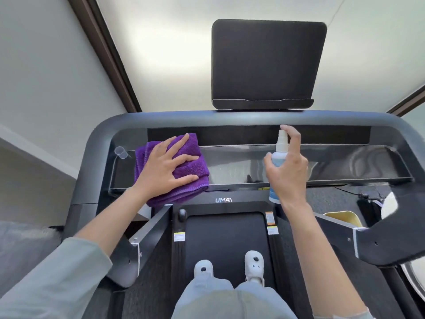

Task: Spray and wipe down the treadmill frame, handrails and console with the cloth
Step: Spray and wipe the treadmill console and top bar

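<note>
From my head view, my left hand presses flat on the cloth at the console tray's left end. My right hand grips the bottle, forefinger on the nozzle. I'm spraying; next, I'd say, sweep the cloth right.

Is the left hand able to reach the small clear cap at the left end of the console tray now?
Probably yes. The left hand lies flat on the purple cloth, and the clear cap sits just to its left on the console tray, with nothing between them.
</note>
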